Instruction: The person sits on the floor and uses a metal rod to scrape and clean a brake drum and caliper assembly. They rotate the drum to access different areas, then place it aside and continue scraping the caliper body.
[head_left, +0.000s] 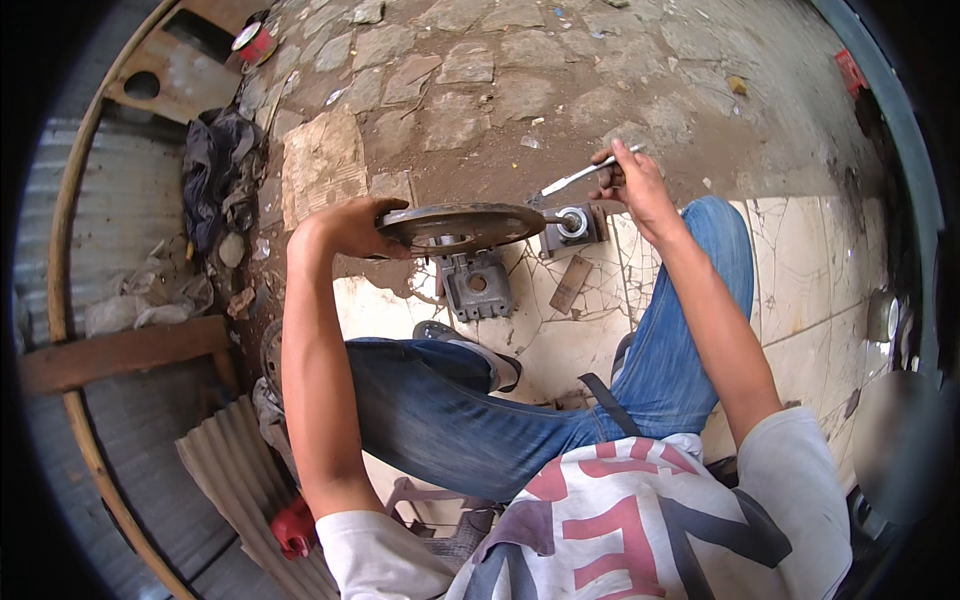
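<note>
My left hand [362, 226] is closed on the left rim of a round, dark metal wheel [470, 229], fingers over the top edge. The wheel is tilted nearly edge-on to me, over a grey cast metal housing [479, 287] with a round hole in its front. In my right hand [634, 186], a slim silver metal tool [566, 184] with a flattened end is gripped, pointing left. Its tip is just above the wheel's right edge. Beyond that edge stands a dark metal block [574, 228] with a light round collar.
A small flat brown bar [570, 284] lies on the cracked pale tiles [790, 250] between my legs. Rough paving stones [465, 62] spread ahead. To the left are dark cloth [215, 165], a wooden beam [125, 355] and corrugated metal sheet [60, 230]; a red can [254, 44] stands further off.
</note>
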